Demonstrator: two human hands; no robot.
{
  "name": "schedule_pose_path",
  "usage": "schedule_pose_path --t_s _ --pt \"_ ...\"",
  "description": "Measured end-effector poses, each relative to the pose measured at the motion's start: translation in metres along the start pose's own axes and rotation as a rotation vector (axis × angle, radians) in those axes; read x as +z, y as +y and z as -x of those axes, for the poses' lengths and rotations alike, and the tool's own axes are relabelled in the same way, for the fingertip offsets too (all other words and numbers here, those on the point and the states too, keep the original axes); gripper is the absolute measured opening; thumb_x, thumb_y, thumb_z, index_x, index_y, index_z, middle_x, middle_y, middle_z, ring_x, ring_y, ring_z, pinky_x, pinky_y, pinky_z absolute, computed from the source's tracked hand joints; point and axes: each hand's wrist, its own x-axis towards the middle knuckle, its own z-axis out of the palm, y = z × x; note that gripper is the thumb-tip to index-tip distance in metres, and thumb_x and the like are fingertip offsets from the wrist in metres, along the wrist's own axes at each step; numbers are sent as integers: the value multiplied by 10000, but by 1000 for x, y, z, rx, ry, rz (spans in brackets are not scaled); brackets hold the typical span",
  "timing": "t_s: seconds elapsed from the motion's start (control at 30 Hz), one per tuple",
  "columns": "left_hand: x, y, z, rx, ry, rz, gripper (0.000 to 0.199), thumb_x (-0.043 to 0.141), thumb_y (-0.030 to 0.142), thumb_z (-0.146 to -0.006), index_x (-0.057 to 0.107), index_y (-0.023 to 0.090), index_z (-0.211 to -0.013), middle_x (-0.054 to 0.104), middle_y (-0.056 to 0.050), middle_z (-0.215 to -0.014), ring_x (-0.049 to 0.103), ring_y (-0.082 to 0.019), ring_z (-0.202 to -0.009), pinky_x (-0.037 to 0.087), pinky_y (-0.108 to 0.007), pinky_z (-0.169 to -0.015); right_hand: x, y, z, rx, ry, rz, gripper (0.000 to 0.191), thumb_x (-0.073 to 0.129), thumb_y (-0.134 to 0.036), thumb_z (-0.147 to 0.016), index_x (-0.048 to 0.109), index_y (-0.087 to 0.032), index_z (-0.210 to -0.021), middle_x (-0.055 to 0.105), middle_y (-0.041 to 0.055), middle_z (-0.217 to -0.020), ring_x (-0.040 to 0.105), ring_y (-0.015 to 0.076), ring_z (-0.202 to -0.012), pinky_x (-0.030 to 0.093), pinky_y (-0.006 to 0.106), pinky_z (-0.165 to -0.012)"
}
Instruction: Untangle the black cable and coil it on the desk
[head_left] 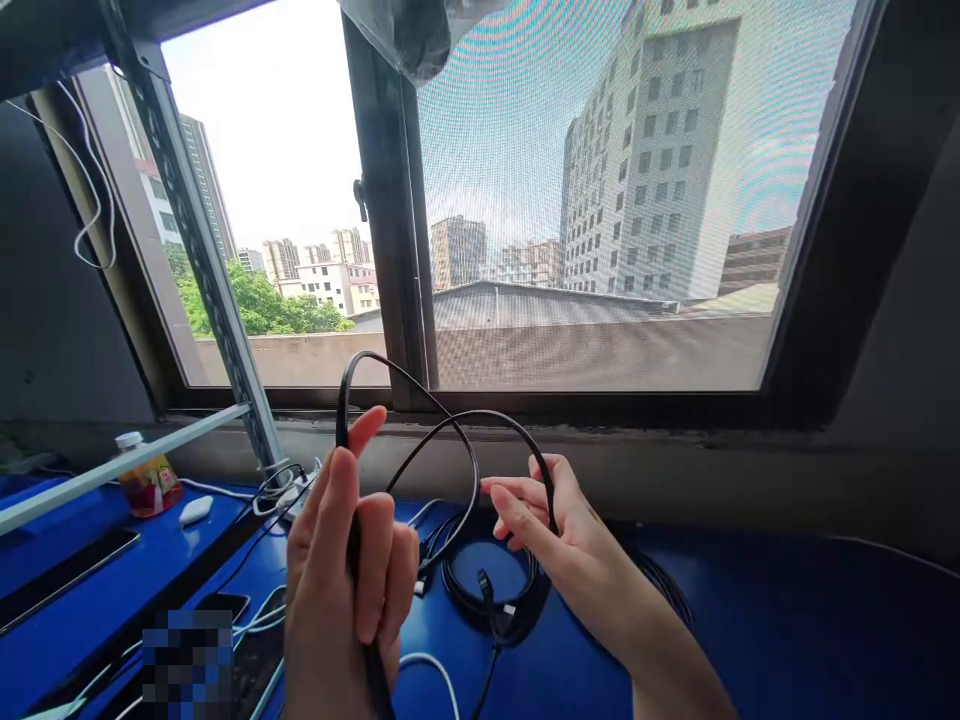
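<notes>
My left hand (349,570) is raised in the lower middle, its fingers wrapped round a black cable (465,445). The cable loops up above this hand, crosses itself and curves over toward the right. My right hand (551,515) is beside it, with fingers apart and slightly bent; the cable passes between its thumb and palm, and whether it is gripped there cannot be made out. Below both hands a coiled black cable (454,585) with a dark plug (484,582) lies on the blue table (787,620).
At the left stand a bottle (148,478) and a white case (196,511), near a dark phone (71,575) and white cables. A metal post (202,240) rises before the window. More coiled black cable (664,585) lies behind my right forearm.
</notes>
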Motion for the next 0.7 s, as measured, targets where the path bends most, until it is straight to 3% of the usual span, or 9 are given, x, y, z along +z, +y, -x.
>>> schedule_pose_path --t_s 0.13,0.23,0.3,0.37,0.43,0.53,0.6,0.7 --pt "5 12 11 -9 127 39 298 541 570 -786 690 392 -972 153 55 -359 69 -105 -346 55 -304 -337 9 -7 -6 34 88 -227 704 714 -653 -600 439 -168 -1029 612 103 -1084 609 157 -839 529 230 -713" --pt "-4 14 10 13 177 -16 243 593 548 -754 698 383 -898 174 60 -338 89 -95 -351 49 -288 -373 9 -16 -6 100 160 -455 718 807 -542 -514 435 -198 -1022 625 86 -1082 617 195 -952 545 220 -701" --pt "-17 13 5 10 164 -71 262 620 551 -725 699 347 -870 198 70 -333 107 -78 -343 59 -262 -371 8 -21 -5 138 233 -577 695 843 -465 -464 436 -208 -965 643 64 -1034 618 204 -977 556 215 -700" --pt "-31 10 -4 -20 97 -161 314 657 573 -674 697 291 -806 243 79 -324 154 -58 -317 103 -222 -345 6 -24 -6 136 327 -630 650 855 -404 -425 441 -207 -886 652 33 -920 642 195 -877 562 208 -632" --pt "-44 7 -14 -43 77 -263 340 700 564 -619 683 244 -730 320 74 -331 238 -56 -304 188 -195 -325 2 -26 -6 82 390 -594 597 852 -390 -420 455 -200 -824 625 -2 -790 620 151 -653 523 188 -488" --pt "-58 1 -26 -42 174 -380 257 703 487 -626 679 263 -751 424 71 -384 302 -55 -315 225 -168 -319 -9 -26 -2 -35 365 -415 518 834 -459 -493 521 -175 -793 550 -28 -657 373 47 -366 340 162 -303" --pt "-64 -3 -31 -46 215 -428 220 675 441 -660 685 321 -844 413 84 -370 297 -61 -304 220 -164 -311 -19 -26 5 -91 344 -280 509 812 -508 -562 596 -157 -860 509 -31 -613 225 14 -330 218 158 -270" --pt "-67 -7 -34 -15 157 -446 334 665 454 -665 684 325 -972 337 96 -332 253 -72 -297 207 -176 -308 -36 -24 19 -143 412 -124 600 810 -529 -602 639 -171 -1051 480 -30 -588 210 19 -352 150 144 -284"
